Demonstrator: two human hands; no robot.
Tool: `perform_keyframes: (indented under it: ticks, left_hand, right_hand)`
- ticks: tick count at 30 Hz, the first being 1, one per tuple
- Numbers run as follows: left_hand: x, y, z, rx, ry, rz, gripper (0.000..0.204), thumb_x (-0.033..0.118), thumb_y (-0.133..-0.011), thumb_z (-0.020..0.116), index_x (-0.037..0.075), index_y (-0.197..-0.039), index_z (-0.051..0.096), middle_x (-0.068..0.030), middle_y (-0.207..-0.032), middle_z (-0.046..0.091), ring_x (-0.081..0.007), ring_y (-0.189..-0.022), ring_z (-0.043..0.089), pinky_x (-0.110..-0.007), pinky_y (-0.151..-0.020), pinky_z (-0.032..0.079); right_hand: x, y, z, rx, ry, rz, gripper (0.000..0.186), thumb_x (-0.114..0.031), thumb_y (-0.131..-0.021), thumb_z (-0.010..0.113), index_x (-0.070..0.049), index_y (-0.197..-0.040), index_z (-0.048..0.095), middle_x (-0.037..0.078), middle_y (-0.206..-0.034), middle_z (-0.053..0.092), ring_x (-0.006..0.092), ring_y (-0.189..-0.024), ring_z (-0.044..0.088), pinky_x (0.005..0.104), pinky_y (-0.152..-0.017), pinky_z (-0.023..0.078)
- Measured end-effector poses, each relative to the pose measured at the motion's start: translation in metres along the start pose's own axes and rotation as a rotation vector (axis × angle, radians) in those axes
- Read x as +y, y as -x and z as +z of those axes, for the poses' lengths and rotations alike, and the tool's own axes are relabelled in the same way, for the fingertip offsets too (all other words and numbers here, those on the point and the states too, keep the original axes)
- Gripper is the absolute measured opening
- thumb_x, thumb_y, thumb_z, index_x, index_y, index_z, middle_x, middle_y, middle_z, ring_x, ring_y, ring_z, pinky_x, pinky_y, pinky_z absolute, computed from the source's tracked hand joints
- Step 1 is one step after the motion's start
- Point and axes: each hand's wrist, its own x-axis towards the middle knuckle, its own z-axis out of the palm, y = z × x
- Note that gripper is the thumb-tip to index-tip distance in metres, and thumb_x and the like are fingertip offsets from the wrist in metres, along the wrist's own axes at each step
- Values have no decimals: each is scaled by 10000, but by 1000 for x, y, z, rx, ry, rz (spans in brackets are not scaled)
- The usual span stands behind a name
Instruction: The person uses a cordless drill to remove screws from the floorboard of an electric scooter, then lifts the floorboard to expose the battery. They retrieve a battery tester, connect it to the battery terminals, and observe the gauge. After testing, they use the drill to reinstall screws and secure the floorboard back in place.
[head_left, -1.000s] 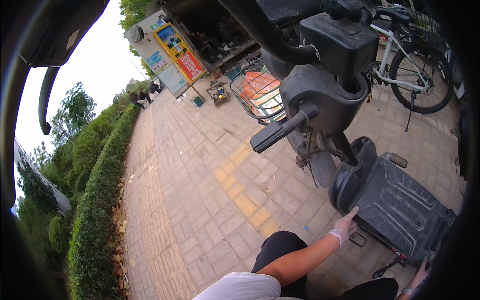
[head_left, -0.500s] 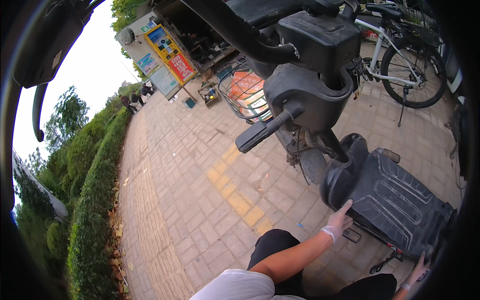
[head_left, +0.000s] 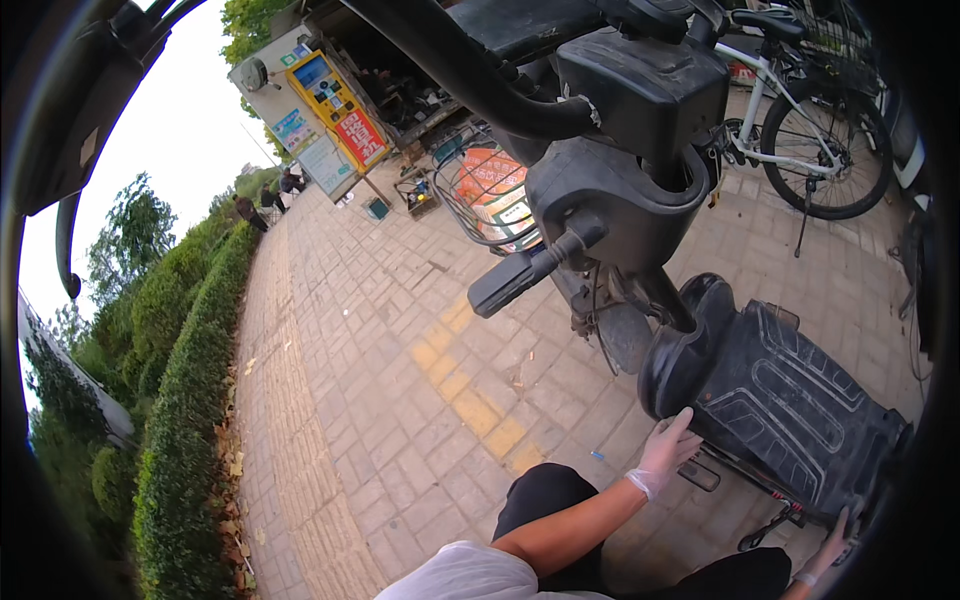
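A black electric scooter stands before me, its ridged footboard (head_left: 790,400) at the lower right. My left hand (head_left: 668,452), in a thin see-through glove, is at the board's near front edge. Its fingers are stretched out and the hand is open, with the fingertips at the edge below the rounded black front cover (head_left: 665,375). My right hand (head_left: 830,552), gloved too, is at the board's rear corner. One finger lies up along the edge there; the others are hidden near the dark picture rim. A folding pedal (head_left: 700,474) sticks out beneath the near edge.
The scooter's handlebar grip (head_left: 515,282) and wire basket (head_left: 490,200) with packages rise ahead. A white bicycle (head_left: 790,110) stands at the far right. At the back is a stall with a yellow machine (head_left: 325,95). A hedge (head_left: 185,400) lines the left; people are far off.
My left hand has shifted slightly left and down along the footboard's front edge, its fingers more spread. The right hand stays at the rear corner. The view has tilted a little.
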Motion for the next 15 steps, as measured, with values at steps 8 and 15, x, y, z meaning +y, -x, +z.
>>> perform_keyframes:
  ticks: [8,15]
  left_hand:
    - [5,7,4,-122,-125,193,780,347,-954,725,3,-1516,307,-129,-1274,538,-251,-1128,626,-385,-992,510]
    - [28,18,17,-146,-426,256,772,289,-970,710,9,-1556,293,-38,-1123,612,-141,-990,616,-265,-837,483]
  right_hand:
    - [-92,41,25,-19,-398,305,536,-209,-928,713,-12,-1402,559,95,-1311,626,189,-1171,598,345,-997,469]
    - [-142,63,46,250,-392,397,602,-128,-802,830,3,-1300,519,67,-1146,601,182,-1004,596,328,-893,497]
